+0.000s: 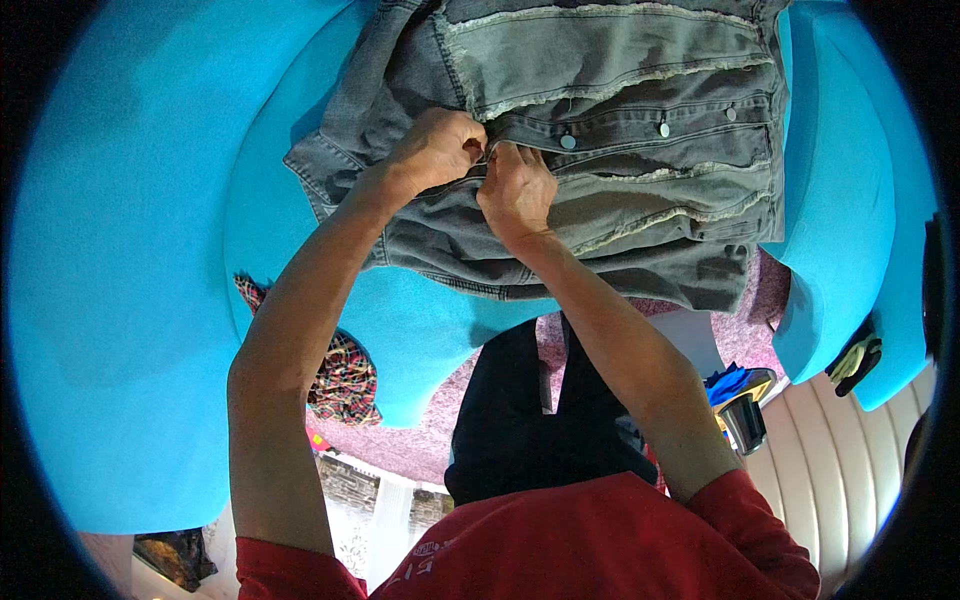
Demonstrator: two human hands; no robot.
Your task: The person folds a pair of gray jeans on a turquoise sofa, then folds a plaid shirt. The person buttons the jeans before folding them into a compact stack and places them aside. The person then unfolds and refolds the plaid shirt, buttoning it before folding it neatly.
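A grey denim jacket (400, 95) with frayed seams lies spread on a turquoise fabric-covered surface (275, 215), its collar end to the left. My left hand (440, 150) is curled closed on the jacket's front edge, near the collar end. Close beside it, my right hand (518, 190) pinches the same front strip, its fingertips bent down into the cloth. What lies between the fingers is hidden. Along the strip to the right, round metal buttons show, the nearest one (568, 142) just past my right hand.
A plaid cloth item (345, 382) sits at the turquoise surface's near edge, by my left forearm. At the right are a dark and pale glove-like item (856, 360), a blue cloth (728, 384) and a cream ribbed panel (825, 450). Pink carpet (435, 425) shows below.
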